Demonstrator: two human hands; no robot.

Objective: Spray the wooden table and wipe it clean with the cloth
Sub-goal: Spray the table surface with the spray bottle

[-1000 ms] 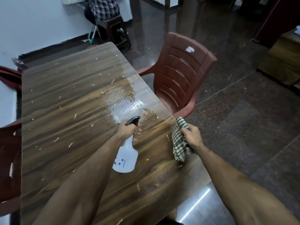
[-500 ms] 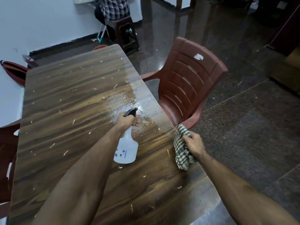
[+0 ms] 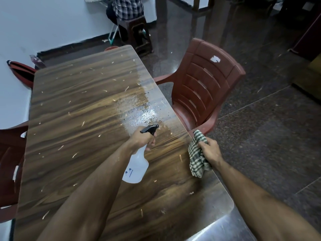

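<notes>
Gripping the spray bottle point(image 3: 137, 168) by its neck, the left hand point(image 3: 141, 139) aims its nozzle away from the person. Just right, the right hand point(image 3: 211, 152) clutches the cloth point(image 3: 197, 157). Beyond the nozzle, droplets point(image 3: 139, 112) apparently wet the wooden table point(image 3: 78, 136).

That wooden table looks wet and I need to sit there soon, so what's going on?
A person is cleaning it. The left hand grips a white spray bottle, nozzle aimed at a wet patch near the wooden table's right edge. The right hand holds a bunched checked cloth at that edge, beside a red plastic chair. Pale scraps lie scattered across the top; the wet patch isn't wiped.
</notes>
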